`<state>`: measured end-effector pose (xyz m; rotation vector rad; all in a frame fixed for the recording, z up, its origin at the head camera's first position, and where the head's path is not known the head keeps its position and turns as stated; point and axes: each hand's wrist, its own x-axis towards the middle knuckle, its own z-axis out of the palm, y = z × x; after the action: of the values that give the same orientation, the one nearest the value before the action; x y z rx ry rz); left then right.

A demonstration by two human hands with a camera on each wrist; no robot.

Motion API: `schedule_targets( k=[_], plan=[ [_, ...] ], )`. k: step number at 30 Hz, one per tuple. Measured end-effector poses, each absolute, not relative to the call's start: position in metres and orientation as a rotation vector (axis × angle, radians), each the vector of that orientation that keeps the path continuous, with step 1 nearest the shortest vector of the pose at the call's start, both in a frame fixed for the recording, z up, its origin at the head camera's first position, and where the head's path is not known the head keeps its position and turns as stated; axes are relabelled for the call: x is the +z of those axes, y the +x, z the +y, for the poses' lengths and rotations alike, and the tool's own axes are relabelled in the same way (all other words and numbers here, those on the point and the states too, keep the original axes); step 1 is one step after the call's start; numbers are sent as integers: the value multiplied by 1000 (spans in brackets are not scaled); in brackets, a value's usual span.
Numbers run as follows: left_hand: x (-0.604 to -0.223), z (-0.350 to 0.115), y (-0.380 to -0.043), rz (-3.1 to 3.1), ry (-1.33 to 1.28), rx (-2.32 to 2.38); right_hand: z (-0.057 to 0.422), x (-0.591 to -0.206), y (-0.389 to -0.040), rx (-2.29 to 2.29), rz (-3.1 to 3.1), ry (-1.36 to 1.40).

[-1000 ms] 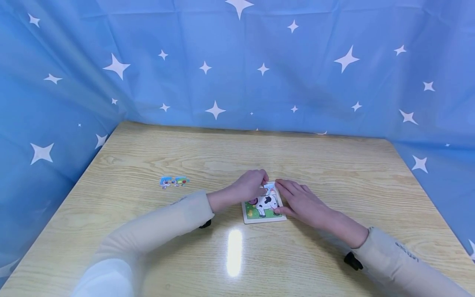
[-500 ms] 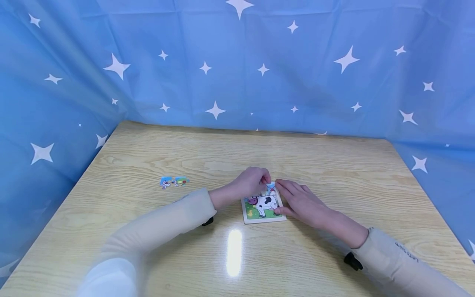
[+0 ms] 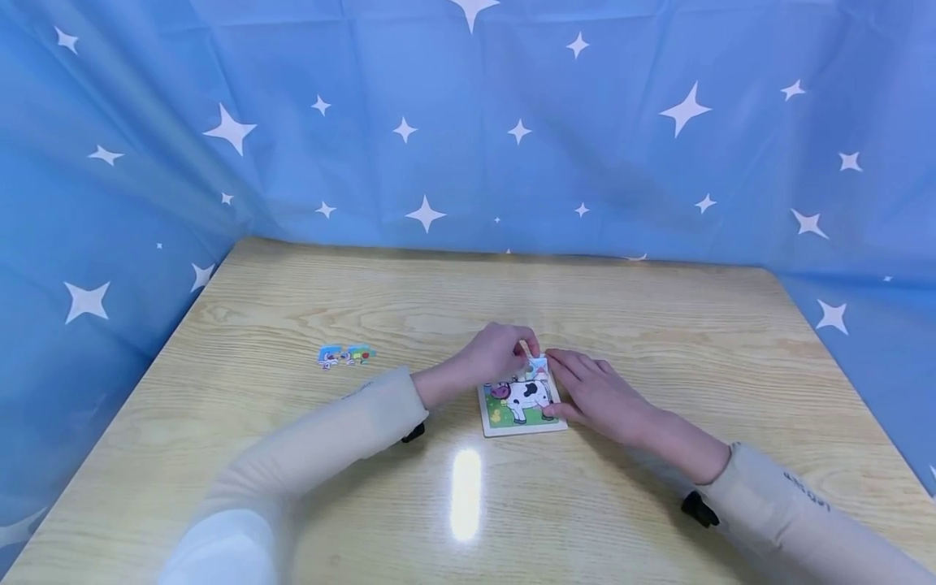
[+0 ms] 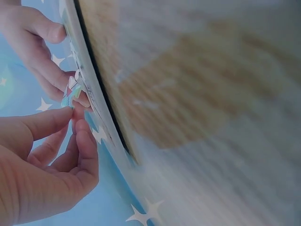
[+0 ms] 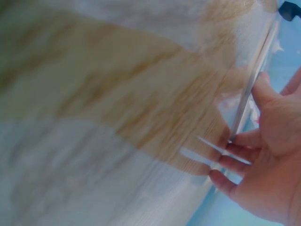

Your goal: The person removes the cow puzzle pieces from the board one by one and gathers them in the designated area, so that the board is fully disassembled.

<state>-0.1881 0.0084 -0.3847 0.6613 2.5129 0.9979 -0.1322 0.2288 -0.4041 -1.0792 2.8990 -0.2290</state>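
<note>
From here, the left hand [image 3: 499, 354] pinches a piece [image 4: 75, 94], tilted, at the board's [image 3: 504, 432] one o'clock corner; the right hand [image 3: 601, 398], thumb and fingers spread, touches the board at three. Loose pieces [image 3: 359, 354] lie apart, between nine and ten.

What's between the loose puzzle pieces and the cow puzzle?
The head view shows bare tabletop beside the loose pieces, then the person's left sleeve cuff and wrist on the way to the cow puzzle.
</note>
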Motion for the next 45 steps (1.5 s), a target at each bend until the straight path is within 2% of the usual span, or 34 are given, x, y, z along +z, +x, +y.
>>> schedule_targets(
  k=[18, 45],
  plan=[
    [-380, 1, -192, 2531, 629, 999, 229, -406, -133, -239, 2908, -1103],
    [-375, -41, -186, 2486, 545, 1109, 229, -402, -133, -207, 2861, -1062]
  ],
)
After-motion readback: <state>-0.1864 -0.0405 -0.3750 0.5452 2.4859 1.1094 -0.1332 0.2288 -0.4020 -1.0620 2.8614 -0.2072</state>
